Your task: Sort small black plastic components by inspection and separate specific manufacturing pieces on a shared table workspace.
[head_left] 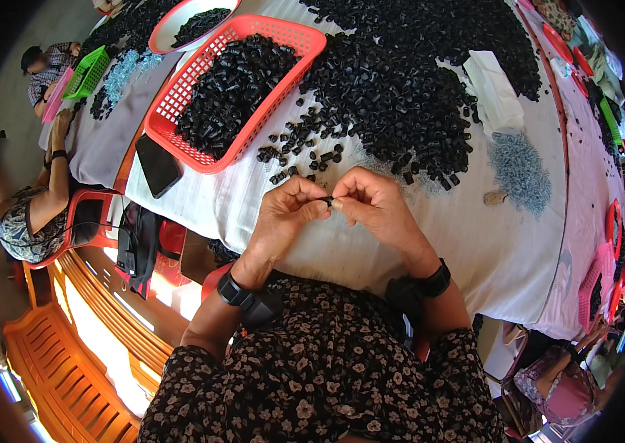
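Over the near part of the table, my left hand (290, 210) and my right hand (373, 204) meet fingertip to fingertip. Both pinch one small black plastic piece (328, 200) between thumb and forefinger; most of it is hidden by the fingers. Just beyond my hands lies a large heap of black plastic pieces (393, 103), some scattered singly near my left hand. A red perforated basket (235, 159) full of similar black pieces (235, 92) stands to the left. To the right is a pile of small clear bluish pieces (520, 173).
A black phone (156, 167) lies at the table's left edge. A white bag-like packet (493, 92) rests beside the heap. Behind the basket is a round red-rimmed tray (187, 26). Co-workers (28, 199) sit at the left, near an orange bench (69, 362); another person (560, 384) sits at lower right.
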`<state>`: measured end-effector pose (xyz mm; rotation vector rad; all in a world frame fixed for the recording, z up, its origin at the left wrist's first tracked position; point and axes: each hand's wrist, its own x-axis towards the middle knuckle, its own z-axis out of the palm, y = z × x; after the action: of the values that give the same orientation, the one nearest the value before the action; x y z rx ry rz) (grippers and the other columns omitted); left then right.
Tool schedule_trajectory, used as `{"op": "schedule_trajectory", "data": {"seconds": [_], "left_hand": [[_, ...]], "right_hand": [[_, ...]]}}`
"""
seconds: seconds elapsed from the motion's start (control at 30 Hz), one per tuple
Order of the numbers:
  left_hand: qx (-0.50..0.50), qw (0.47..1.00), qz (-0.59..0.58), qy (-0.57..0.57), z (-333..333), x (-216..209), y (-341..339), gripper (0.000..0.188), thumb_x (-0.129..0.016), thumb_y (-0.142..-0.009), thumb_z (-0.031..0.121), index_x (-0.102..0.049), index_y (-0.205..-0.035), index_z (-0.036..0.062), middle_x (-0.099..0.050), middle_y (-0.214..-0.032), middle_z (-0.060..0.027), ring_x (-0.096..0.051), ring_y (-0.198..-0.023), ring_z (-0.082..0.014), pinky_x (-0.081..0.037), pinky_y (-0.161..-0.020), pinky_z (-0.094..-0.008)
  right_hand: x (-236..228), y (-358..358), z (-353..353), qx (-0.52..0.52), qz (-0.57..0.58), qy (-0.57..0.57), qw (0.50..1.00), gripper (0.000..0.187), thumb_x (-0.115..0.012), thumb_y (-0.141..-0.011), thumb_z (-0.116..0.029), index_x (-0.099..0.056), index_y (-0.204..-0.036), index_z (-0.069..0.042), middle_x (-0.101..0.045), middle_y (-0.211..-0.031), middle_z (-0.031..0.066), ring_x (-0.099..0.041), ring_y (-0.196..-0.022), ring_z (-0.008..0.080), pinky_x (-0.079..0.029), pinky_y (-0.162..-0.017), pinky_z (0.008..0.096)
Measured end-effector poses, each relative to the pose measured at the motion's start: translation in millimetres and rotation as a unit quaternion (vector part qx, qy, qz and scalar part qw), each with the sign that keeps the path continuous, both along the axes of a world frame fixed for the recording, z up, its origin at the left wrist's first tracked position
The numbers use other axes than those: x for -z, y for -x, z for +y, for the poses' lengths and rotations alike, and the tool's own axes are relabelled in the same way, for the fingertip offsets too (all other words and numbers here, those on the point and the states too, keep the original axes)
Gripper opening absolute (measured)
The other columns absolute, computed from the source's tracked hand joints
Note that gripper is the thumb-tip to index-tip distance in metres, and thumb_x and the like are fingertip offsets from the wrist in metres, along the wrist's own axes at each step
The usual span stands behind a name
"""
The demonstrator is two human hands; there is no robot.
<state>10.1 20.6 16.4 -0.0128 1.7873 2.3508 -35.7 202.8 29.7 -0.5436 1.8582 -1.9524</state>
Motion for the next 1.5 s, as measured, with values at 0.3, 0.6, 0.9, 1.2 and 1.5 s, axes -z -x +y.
{"op": "schedule_trajectory", "data": {"seconds": [0.3, 0.6, 0.9, 1.2, 1.5], "left_hand": [[0.007, 1.0, -0.003, 0.013, -5, 6, -7, 0.008, -0.062, -0.084, -0.001, -0.06, -0.092, 0.0, -0.064, -0.084, -0.0046, -0.059, -0.077, -0.0087, -0.048, -0.072, -0.0213], [0.0, 0.986, -0.043, -0.163, -5, 20, -8, 0.009, -0.058, -0.088, 0.003, -0.059, -0.095, -0.0008, -0.064, -0.089, -0.0111, -0.061, -0.077, -0.0177, -0.049, -0.075, -0.0288], [0.008, 0.967, -0.048, -0.25, -5, 25, -11, 0.01, -0.057, -0.089, 0.005, -0.059, -0.096, -0.002, -0.064, -0.091, -0.0128, -0.061, -0.077, -0.0197, -0.05, -0.075, -0.0305], [-0.011, 0.982, -0.023, -0.187, 0, 18, -9, 0.007, -0.058, -0.087, 0.001, -0.06, -0.093, -0.0017, -0.064, -0.086, -0.0103, -0.06, -0.076, -0.016, -0.05, -0.075, -0.0278], [0.012, 0.971, -0.038, -0.236, -2, 19, -9, 0.008, -0.057, -0.087, 0.001, -0.06, -0.094, -0.0013, -0.064, -0.088, -0.0103, -0.061, -0.075, -0.017, -0.05, -0.074, -0.0286]], "right_hand": [[3, -4, -5, -0.04, -0.057, -0.023, 0.997, 0.007, -0.061, -0.084, -0.004, -0.055, -0.081, -0.002, -0.057, -0.07, -0.0009, -0.048, -0.053, 0.003, -0.041, -0.047, 0.0187], [6, -11, -13, 0.042, 0.036, -0.07, 0.996, 0.007, -0.061, -0.085, -0.005, -0.056, -0.083, -0.001, -0.059, -0.07, 0.0007, -0.053, -0.059, 0.004, -0.043, -0.051, 0.0202], [1, -12, -12, 0.025, 0.146, -0.054, 0.988, 0.003, -0.057, -0.085, -0.002, -0.056, -0.083, 0.0, -0.059, -0.072, 0.0032, -0.056, -0.063, 0.0059, -0.045, -0.055, 0.0215], [4, -13, -12, 0.027, 0.046, -0.064, 0.997, 0.004, -0.057, -0.085, -0.003, -0.055, -0.083, -0.001, -0.057, -0.07, -0.0015, -0.049, -0.06, 0.0017, -0.04, -0.051, 0.0191], [2, -8, -10, 0.005, 0.011, -0.007, 1.0, 0.004, -0.057, -0.086, -0.003, -0.053, -0.086, -0.001, -0.056, -0.075, -0.0017, -0.049, -0.065, 0.0015, -0.04, -0.054, 0.0173]]}}
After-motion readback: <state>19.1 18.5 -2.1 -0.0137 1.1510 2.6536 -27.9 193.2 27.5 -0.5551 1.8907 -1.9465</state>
